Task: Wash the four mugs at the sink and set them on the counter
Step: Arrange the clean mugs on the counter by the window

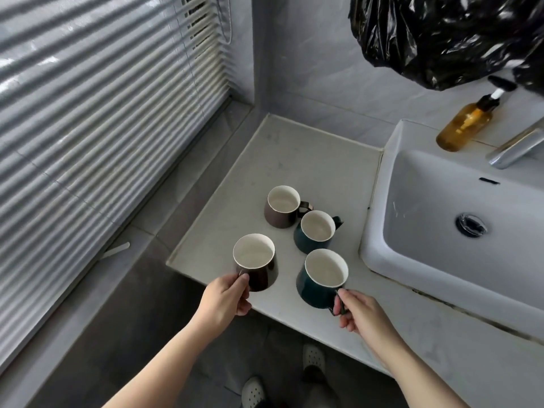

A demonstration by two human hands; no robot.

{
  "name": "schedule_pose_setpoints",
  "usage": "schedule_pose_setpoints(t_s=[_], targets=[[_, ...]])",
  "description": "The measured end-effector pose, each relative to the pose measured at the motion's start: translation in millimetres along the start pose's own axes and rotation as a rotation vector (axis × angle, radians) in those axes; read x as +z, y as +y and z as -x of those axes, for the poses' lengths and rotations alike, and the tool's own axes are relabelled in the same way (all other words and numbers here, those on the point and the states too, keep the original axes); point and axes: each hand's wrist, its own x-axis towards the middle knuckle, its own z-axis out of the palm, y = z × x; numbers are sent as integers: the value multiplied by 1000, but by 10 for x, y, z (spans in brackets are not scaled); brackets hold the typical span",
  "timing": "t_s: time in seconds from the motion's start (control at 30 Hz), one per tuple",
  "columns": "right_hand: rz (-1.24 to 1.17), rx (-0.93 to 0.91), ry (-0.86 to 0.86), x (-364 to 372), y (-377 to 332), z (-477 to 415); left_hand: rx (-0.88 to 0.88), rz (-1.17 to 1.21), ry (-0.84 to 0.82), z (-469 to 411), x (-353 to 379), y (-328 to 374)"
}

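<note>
holding near brown mug (260,270) in left hand (225,298), near teal mug (315,287) in right hand (362,313); both possibly lifted.

You are looking at four mugs sitting on one counter (309,160). Two are brown, the near brown mug (265,278) and the far brown mug (275,217). Two are green, the near green mug (312,287) and the far green mug (306,245). You are using two hands, the left hand (225,301) and the right hand (362,313), each gripping one mug handle. One sink (382,178) is showing, with one tap (515,151), one drain (471,225) and one soap bottle (465,128). One black bag (441,33) is hanging, one blind (103,113) is covering the window, and two shoes (313,356) are showing below.
</note>
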Motion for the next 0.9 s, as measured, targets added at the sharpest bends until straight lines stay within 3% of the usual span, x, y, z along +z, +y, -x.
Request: schedule_pose_setpoints(t_s=[0.4,0.9], targets=[[-113,-155,81,79,-738,234,210,-32,33,272,-493,676],[-179,-281,124,-234,-1841,-960,250,-90,110,-916,-441,1866]])
